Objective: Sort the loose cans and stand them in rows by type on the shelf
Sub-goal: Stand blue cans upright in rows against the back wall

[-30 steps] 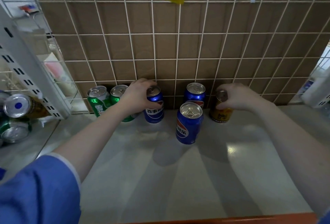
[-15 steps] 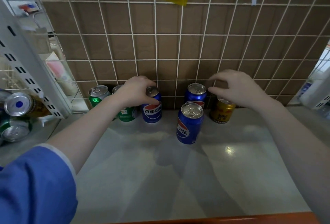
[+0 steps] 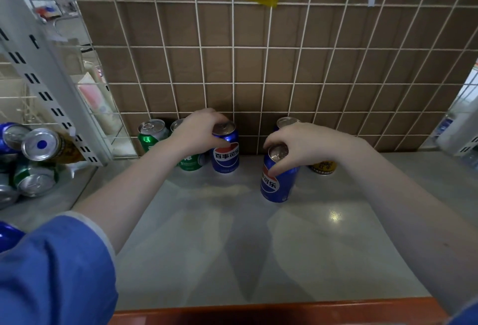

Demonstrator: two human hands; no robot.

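You have 百事可乐 legible on the rear blue can (image 3: 225,152); the front blue can (image 3: 276,182) shows only 可乐; print on the green can (image 3: 191,161) and yellow can (image 3: 323,166) is unreadable

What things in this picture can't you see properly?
Head view:
- Yellow can: the right hand covers its top.
- Second green can: the left hand hides most of it.
- Back blue can: only its lid shows.
- Loose cans at left: the edge cuts them off.

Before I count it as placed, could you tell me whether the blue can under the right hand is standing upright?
Upright: the front blue can stands base-down on the shelf, top up, gripped by the right hand.
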